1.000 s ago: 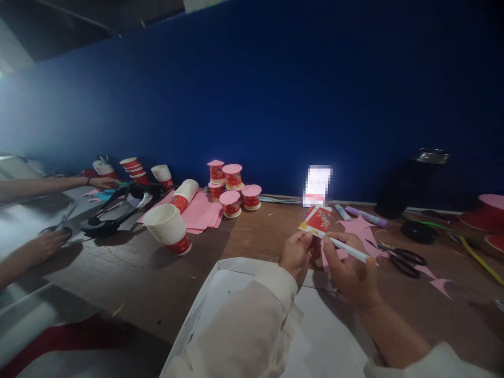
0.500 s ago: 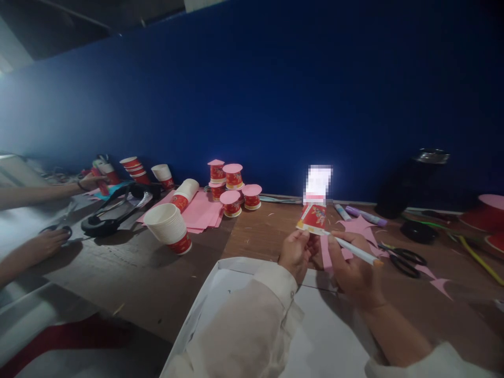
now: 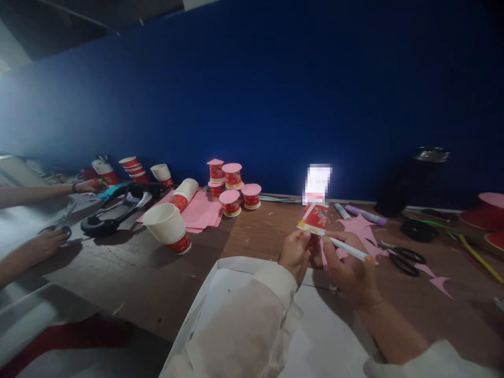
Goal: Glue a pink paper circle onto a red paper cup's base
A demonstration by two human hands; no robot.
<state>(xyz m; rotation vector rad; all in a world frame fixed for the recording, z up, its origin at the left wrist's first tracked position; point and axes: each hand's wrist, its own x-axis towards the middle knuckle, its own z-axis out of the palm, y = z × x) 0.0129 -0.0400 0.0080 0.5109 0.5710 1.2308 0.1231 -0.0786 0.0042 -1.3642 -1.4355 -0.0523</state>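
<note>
My left hand (image 3: 294, 253) is closed on a red paper cup (image 3: 315, 217) with a printed pattern and a pale rim, tilted with the rim toward me. In my right hand (image 3: 352, 270) is a slim white pen (image 3: 348, 248), its front end at the cup's rim. Whether the tip touches the cup I cannot tell. Behind the cup stands a bright, blurred-out screen (image 3: 317, 182). Pink paper scraps (image 3: 357, 229) and black-handled scissors (image 3: 405, 260) lie right of my hands. A white shallow box (image 3: 232, 286) sits beneath my forearms.
Stacked paper cups (image 3: 169, 226) and pink sheets (image 3: 200, 210) lie to the left. Nearby are several red cups with pink discs (image 3: 232, 181). At far left a co-worker's hand (image 3: 47, 244) holds scissors, the other blue paper (image 3: 108, 191). A dark bottle (image 3: 409, 181) stands right.
The white pen has shifted slightly in my right hand, and the cup has turned a little in my left. The co-worker's far hand has moved, and a red item there is gone from it.
</note>
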